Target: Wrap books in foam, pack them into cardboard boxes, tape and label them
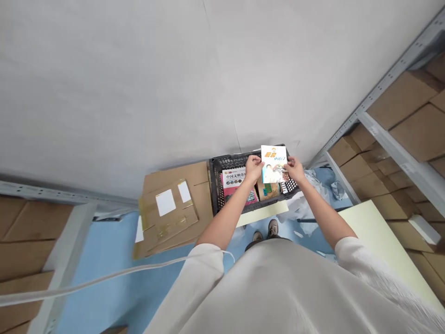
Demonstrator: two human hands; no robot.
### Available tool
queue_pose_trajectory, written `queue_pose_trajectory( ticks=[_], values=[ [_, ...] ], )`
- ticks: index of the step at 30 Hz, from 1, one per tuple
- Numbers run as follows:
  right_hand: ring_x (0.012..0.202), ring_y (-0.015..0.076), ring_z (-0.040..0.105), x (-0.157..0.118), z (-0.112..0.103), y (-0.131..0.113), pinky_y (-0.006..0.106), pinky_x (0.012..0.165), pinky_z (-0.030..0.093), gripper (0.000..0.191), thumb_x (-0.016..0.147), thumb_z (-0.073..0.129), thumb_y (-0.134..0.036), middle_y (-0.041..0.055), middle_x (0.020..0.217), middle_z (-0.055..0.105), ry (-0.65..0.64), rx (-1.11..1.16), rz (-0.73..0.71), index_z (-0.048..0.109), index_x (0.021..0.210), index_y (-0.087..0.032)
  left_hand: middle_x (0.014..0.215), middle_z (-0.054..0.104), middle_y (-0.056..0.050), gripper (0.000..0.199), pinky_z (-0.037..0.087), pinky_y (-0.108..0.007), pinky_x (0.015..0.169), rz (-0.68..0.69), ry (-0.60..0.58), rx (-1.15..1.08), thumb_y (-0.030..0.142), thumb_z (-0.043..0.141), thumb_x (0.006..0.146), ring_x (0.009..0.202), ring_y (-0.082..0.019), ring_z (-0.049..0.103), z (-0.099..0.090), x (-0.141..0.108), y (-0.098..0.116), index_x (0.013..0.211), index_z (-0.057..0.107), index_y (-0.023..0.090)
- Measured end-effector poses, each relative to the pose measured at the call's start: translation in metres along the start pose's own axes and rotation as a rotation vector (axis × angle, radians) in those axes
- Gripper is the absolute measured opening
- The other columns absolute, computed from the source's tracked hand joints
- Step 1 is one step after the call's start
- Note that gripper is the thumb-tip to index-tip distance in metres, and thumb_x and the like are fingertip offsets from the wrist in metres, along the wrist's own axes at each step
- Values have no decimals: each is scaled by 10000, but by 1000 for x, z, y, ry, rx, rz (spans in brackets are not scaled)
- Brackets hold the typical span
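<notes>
A white book [273,164] with orange and blue lettering on its cover is held up over the right half of a black plastic crate [218,163]. My left hand [254,168] pinches its left edge, and my right hand [295,169] grips the right edge. Inside the crate, a book with a white and pink cover [232,177] lies at the left. A tan book with green markings [269,189] sits under the held one and is partly hidden by it.
Flattened cardboard [203,204] with white labels lies left of the crate. Shelves of cardboard boxes [368,178] stand at right, and more boxes [34,222] at left. Crumpled white wrapping [314,185] lies right of the crate. A white cable [114,279] crosses the lower left.
</notes>
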State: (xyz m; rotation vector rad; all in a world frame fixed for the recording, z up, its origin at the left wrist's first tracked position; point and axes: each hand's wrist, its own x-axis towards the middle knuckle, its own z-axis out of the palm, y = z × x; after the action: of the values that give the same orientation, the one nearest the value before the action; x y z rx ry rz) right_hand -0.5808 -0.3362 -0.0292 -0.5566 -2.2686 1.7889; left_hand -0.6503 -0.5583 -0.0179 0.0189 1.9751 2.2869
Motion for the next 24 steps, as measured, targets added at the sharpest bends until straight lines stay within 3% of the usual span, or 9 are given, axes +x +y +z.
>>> queue_pose_trajectory(
  ticks=[5, 11, 19, 24],
  values=[
    [994, 263, 744, -43, -68, -6, 436, 907, 632, 520, 733, 788, -428, 76, 1047, 808, 167, 116, -11, 685, 1195, -214, 999, 728, -32, 243, 585, -327, 907, 49, -208, -8, 188, 790, 826, 987, -202, 730, 58, -25, 1, 986, 612, 232],
    [1058, 274, 749, -117, -168, 23, 400, 853, 639, 482, 743, 806, -399, 104, 1132, 803, 497, 197, 47, 672, 1166, -212, 1239, 754, -74, 325, 597, -375, 1019, 56, -577, 277, 112, 698, 889, 1137, -224, 738, 152, -89, -22, 1201, 679, 203],
    [918, 250, 749, -237, -297, 101, 388, 777, 654, 420, 712, 810, -296, 49, 965, 759, 802, 282, 300, 626, 1081, -218, 1352, 753, -103, 433, 590, -381, 1056, -10, -942, 451, 106, 741, 867, 1204, -250, 728, 287, -200, -89, 1288, 697, 196],
    [815, 230, 733, -297, -361, 158, 388, 748, 668, 383, 686, 812, -195, 4, 838, 667, 884, 299, 525, 584, 992, -231, 1337, 772, -96, 445, 586, -367, 1042, -141, -1059, 605, 116, 767, 833, 1219, -262, 737, 365, -267, -144, 1265, 699, 198]
  ],
)
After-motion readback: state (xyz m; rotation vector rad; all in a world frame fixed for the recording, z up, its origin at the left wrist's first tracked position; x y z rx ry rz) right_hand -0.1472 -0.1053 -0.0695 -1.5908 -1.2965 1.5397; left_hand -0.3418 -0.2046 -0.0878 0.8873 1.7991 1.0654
